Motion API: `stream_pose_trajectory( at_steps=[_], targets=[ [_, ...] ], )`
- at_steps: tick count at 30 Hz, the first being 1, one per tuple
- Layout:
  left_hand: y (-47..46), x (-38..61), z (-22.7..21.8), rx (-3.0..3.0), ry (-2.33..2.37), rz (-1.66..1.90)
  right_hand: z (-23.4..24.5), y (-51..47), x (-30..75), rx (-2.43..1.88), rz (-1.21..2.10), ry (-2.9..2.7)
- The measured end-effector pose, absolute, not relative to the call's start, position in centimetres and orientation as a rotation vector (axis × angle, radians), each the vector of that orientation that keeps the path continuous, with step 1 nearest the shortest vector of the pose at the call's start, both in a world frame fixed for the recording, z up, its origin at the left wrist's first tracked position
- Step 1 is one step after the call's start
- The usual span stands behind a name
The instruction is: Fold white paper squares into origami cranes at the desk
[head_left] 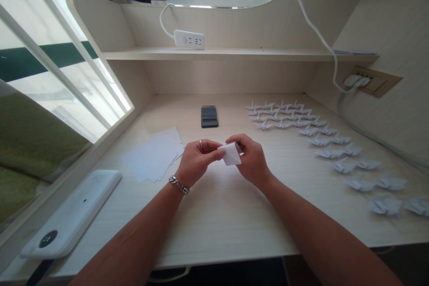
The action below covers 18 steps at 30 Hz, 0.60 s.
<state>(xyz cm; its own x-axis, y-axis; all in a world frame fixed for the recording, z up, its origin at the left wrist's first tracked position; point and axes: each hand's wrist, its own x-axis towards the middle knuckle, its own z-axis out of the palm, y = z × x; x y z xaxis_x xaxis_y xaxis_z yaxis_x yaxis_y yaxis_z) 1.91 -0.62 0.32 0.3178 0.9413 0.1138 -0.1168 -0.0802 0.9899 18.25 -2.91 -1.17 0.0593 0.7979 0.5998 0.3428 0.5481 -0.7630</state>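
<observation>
And here are both hands, meeting over the table (pixel 228 219), with a small folded white paper (pixel 230 155) between them! The left hand (pixel 195 161) pinches its left edge, thumb on the near face; the right hand (pixel 253 158) has hold of the right side, fingers curled around behind it. Both are gripping, and the paper is up at the fingertips. There's a ring (pixel 200 144) on the left hand, and a chain bracelet (pixel 179 184) just behind it at the wrist.

Just left of the left hand, flat paper sheets (pixel 152 154) lie fanned and overlapping. Straight beyond the hands sits a dark box (pixel 209 116), its top blurred out. And look to the right of the right hand: folded paper cranes (pixel 330 153), rows of them, running from beyond the hand down toward the near right corner! Well to the left of the left forearm rests a long white device (pixel 75 214) with a round dark display. Far beyond the hands, up on the shelf (pixel 234 55), stands a white power strip (pixel 189 39).
</observation>
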Motion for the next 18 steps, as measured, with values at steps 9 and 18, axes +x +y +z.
stream_pose_trajectory(
  at_steps=[9, 18],
  targets=[
    [-0.51, 1.74, 0.28, 1.323, 0.831, 1.038, -1.0, -2.98, 17.96, -1.032, 0.567, -1.478],
    [-0.51, 1.98, 0.11, 1.209, 0.776, 1.021, -0.87, -3.03, 18.03, -1.003, 0.517, -1.558]
  ],
)
